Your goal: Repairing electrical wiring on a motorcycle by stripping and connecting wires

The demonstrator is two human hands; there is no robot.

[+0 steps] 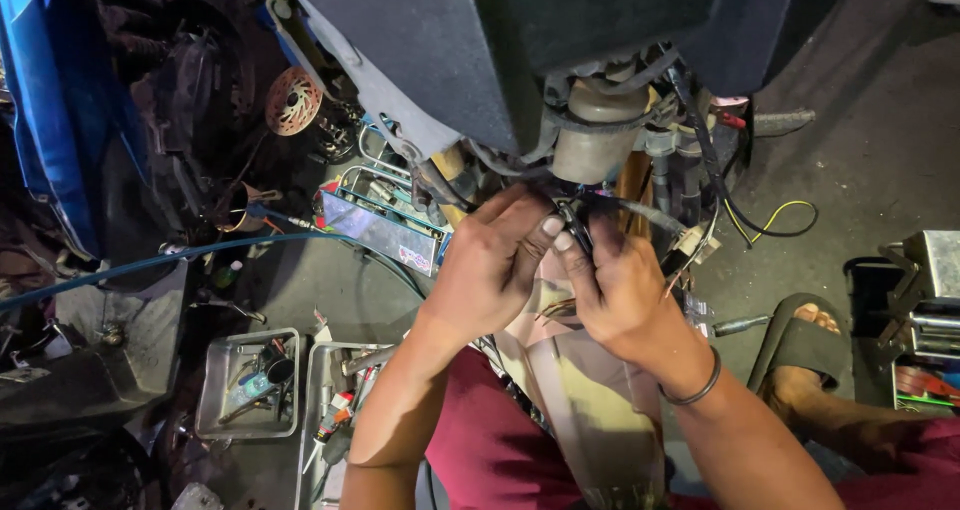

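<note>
black wiring [572, 213] pinched between left hand [487, 267] and right hand [618, 288] fingertips.

Bare forearms, dark red clothing, black sandal.

Left hand [485, 270] and right hand [622, 292] bare, no gloves, no sleeves down to the wrists. Thin dark rubber-like band [692, 388] circling the right wrist. Just below that band, dark red fabric shorts [500, 450] over both thighs. Right of the band, broad black strap sandal [800, 342] over a foot, toes showing.
</note>
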